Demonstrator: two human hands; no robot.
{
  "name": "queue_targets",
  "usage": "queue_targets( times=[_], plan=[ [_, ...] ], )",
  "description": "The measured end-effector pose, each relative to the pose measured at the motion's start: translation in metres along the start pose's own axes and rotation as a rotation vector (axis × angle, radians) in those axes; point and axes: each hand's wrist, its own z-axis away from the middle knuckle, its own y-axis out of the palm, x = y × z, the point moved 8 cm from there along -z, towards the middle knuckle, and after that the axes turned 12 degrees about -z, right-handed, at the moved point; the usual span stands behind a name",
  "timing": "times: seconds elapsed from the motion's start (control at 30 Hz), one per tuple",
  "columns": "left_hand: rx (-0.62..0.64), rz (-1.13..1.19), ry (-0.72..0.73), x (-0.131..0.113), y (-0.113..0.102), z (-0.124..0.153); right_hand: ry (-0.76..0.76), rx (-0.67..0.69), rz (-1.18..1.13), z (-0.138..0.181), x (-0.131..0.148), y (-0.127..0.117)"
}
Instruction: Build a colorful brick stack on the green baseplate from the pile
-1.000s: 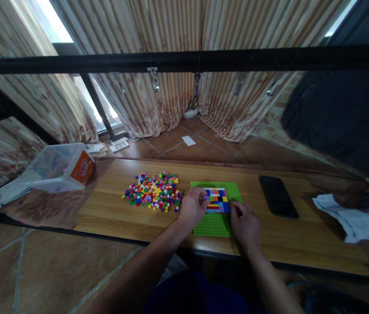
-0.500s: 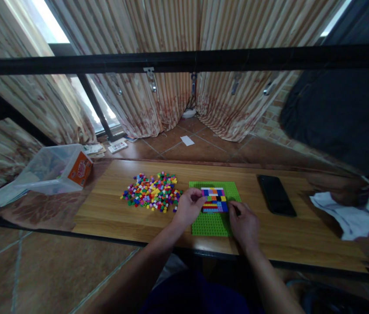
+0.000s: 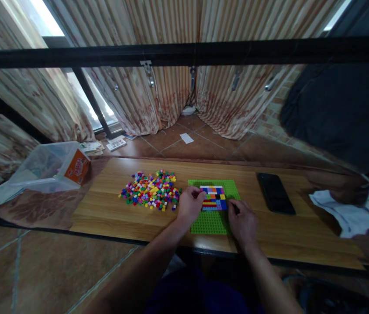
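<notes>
A green studded baseplate [image 3: 210, 224] lies on the table, carrying a flat block of multicoloured toy bricks [image 3: 213, 198] set in rows. At the block's left edge is my left hand [image 3: 190, 204], thumb and forefinger pinched together; whatever sits between the fingertips is too small to make out. My right hand [image 3: 242, 221] rests by the block's lower right corner, over the plate's right edge, fingers curled and closed. Its fingertips appear to touch the block's side, and anything in them is hidden. Left of the plate spreads a pile of loose bricks [image 3: 151, 190].
On the wooden table [image 3: 105, 218], a black phone [image 3: 276, 194] lies right of the plate, with crumpled white paper [image 3: 343, 213] farther right. A clear plastic box [image 3: 50, 168] with an orange label stands beyond the left end. A black bar [image 3: 171, 54] crosses ahead.
The view has shifted slightly. My left hand has turned a little, its fingertips still at the block's left edge. My right hand stays at the right edge.
</notes>
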Motion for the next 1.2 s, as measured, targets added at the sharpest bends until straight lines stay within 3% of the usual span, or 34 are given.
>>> queue_targets(
  times=[0.6, 0.83, 1.0, 1.2],
  plan=[
    [-0.035, 0.021, 0.023, 0.004, 0.005, -0.003, 0.032, 0.028, 0.012, 0.0, -0.002, 0.0],
    [0.005, 0.108, 0.143, -0.006, -0.034, 0.026, 0.027, 0.034, 0.047, 0.001, -0.003, 0.0],
    [0.118, -0.023, 0.193, 0.015, -0.064, 0.06, -0.021, 0.028, 0.121, 0.003, -0.003, 0.0],
    [-0.009, -0.295, 0.202, 0.044, -0.103, 0.073, -0.006, 0.039, 0.216, 0.004, -0.009, 0.002]
  ],
)
